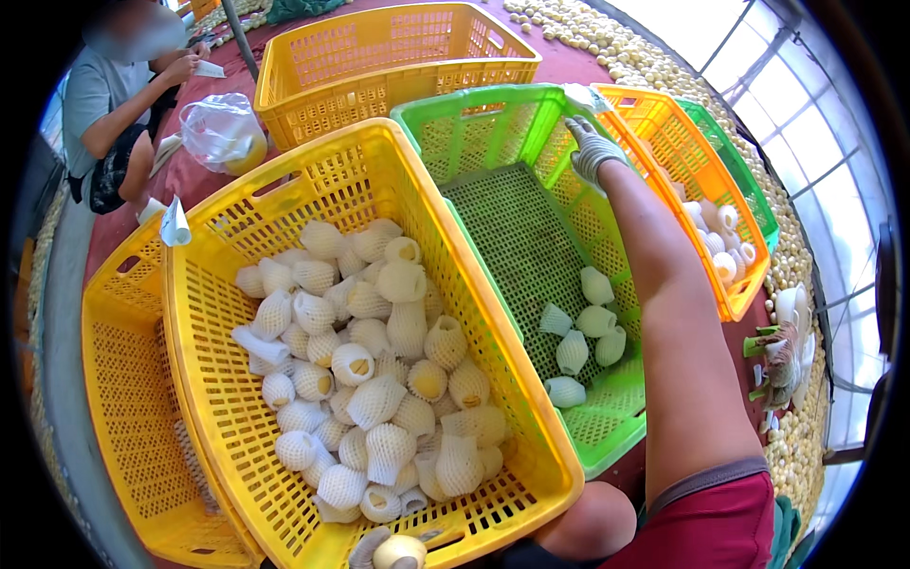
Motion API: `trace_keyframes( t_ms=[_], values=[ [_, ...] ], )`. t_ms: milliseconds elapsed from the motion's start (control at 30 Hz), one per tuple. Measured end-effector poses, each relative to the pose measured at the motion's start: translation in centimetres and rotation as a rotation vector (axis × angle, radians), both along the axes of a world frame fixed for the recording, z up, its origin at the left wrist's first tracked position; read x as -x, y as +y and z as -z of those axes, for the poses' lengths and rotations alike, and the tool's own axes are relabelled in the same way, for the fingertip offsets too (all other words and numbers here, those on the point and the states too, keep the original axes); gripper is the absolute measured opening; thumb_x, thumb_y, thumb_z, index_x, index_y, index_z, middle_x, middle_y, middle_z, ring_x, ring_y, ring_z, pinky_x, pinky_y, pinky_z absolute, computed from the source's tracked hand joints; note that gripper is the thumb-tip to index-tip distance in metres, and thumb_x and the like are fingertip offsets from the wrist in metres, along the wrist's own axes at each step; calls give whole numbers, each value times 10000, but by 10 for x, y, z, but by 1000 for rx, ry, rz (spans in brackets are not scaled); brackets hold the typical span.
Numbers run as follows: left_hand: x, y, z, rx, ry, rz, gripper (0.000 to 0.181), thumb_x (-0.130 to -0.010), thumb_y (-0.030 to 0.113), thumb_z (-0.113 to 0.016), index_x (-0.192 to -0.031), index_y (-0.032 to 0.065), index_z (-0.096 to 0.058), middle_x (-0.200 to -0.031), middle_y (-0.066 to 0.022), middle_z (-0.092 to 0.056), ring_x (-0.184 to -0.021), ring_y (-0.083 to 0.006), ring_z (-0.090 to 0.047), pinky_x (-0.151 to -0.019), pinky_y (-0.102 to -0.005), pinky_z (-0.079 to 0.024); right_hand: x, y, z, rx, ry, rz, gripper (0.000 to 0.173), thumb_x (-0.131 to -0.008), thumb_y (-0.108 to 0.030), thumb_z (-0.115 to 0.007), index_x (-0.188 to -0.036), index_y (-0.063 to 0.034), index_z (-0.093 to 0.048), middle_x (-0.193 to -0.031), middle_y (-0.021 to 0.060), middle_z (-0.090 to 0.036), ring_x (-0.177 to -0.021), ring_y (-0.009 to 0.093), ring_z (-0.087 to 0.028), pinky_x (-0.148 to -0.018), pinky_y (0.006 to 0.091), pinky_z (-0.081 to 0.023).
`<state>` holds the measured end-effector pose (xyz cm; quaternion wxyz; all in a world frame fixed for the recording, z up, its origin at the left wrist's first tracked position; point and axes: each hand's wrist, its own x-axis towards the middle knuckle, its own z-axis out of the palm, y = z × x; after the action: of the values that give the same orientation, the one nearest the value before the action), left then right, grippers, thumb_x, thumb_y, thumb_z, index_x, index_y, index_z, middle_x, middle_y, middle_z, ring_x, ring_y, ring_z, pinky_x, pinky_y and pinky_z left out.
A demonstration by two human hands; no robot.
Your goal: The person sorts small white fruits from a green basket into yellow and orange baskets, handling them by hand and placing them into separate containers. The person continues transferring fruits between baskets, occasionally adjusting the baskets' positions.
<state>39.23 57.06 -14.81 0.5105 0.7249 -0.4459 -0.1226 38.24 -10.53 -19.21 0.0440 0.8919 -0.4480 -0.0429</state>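
Observation:
At the bottom edge, my gloved left hand (pixel 367 548) is shut on a pale yellow round fruit (pixel 399 552), by the near rim of a yellow plastic crate (pixel 498 299). Most of that hand is cut off by the frame. Many fruits in white foam net sleeves (pixel 380 402) fill the crate's bottom. My right arm stretches forward over a green plastic crate (pixel 462 107). The gloved right hand (pixel 597 153) is at its right side, fingers extended, with nothing visible in them. Several foam-sleeved pieces (pixel 596 321) lie at the green crate's near end.
An orange crate (pixel 739 302) at right contains foam sleeves (pixel 725 242). Another yellow crate (pixel 398 78) stands behind; one more (pixel 128 370) is at left. A plastic bag (pixel 224 131) lies near a seated person (pixel 114 107) holding paper. Loose fruits (pixel 604 43) cover the ground beyond.

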Motion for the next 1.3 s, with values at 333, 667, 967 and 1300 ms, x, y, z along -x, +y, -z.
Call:
trace_keyframes(
  t_ms=[333, 667, 967, 1300],
  values=[
    [18, 9, 19, -160, 125, -174, 839, -772, 643, -707, -1415, 150, -487, -1344, -375, -407, -1096, -464, -535, -844, -485, -536, 21, -131, 15, 174, 249, 141, 867, -787, 58, -432, -1582, -192, -195, -1638, 146, -160, -1498, 312, -219, -1216, 350, -242],
    [12, -2, 16, -141, 73, -133, 824, -782, 630, -701, -1416, 150, -486, -1344, -373, -409, -1103, -465, -535, -850, -489, -535, 35, -120, -19, 30, -225, 174, 882, -791, 69, -458, -1583, -206, -183, -1629, 112, -212, -1500, 288, -217, -1222, 358, -234],
    [13, 0, 14, -161, 65, -154, 811, -790, 619, -696, -1417, 149, -486, -1344, -371, -412, -1110, -466, -534, -855, -492, -533, 22, -131, -13, -144, -363, 122, 777, -858, 72, -363, -1557, -250, -259, -1450, 136, -435, -1247, 233, -481, -1169, 354, -305],
    [8, -11, 6, -99, -8, -118, 869, -738, 607, -741, -1419, 135, -476, -1330, -366, -432, -1132, -464, -536, -897, -499, -518, 3, -102, -6, -438, -926, 17, 625, -858, 34, -453, -1454, -154, -433, -1194, 79, -587, -963, 170, -592, -851, 301, -451]
  ],
)
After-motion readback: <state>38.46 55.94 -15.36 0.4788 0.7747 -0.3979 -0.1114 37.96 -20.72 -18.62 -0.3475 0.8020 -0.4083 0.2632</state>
